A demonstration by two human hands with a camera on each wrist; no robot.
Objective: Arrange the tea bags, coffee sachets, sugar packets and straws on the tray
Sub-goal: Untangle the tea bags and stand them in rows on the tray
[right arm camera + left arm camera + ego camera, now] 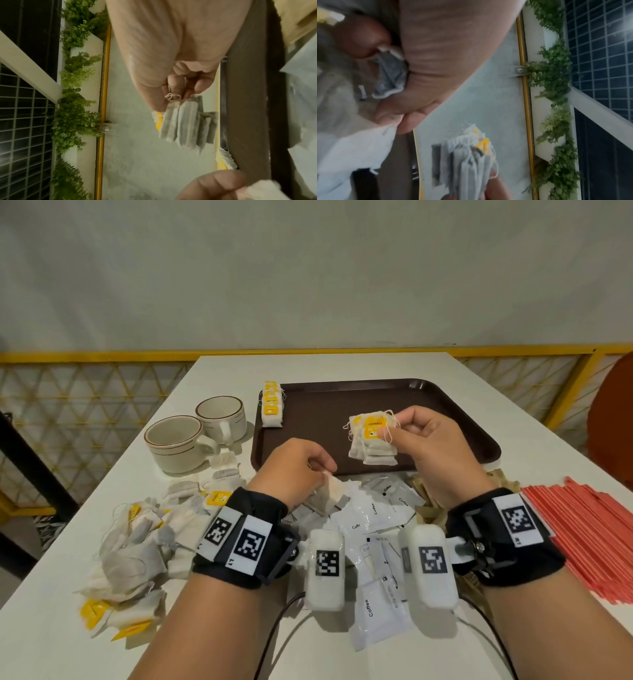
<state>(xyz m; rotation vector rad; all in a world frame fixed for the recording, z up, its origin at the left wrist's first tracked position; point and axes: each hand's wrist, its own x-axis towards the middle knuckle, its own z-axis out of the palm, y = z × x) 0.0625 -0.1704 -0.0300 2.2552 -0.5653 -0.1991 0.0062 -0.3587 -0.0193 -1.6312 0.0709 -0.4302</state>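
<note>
My right hand pinches a fanned bunch of tea bags with yellow tags, lifted over the brown tray; the same bunch shows in the right wrist view. My left hand pinches one tea bag just in front of the tray's near edge, above the white coffee sachets. A neat row of tea bags lies along the tray's left rim. Loose tea bags are heaped at the left. Red straws lie at the right. Brown sugar packets peek out under my right wrist.
Two cream cups stand left of the tray. The white table ends at a yellow railing behind. A red-brown chair back sits at the far right. Cables run from the wrist cameras toward me.
</note>
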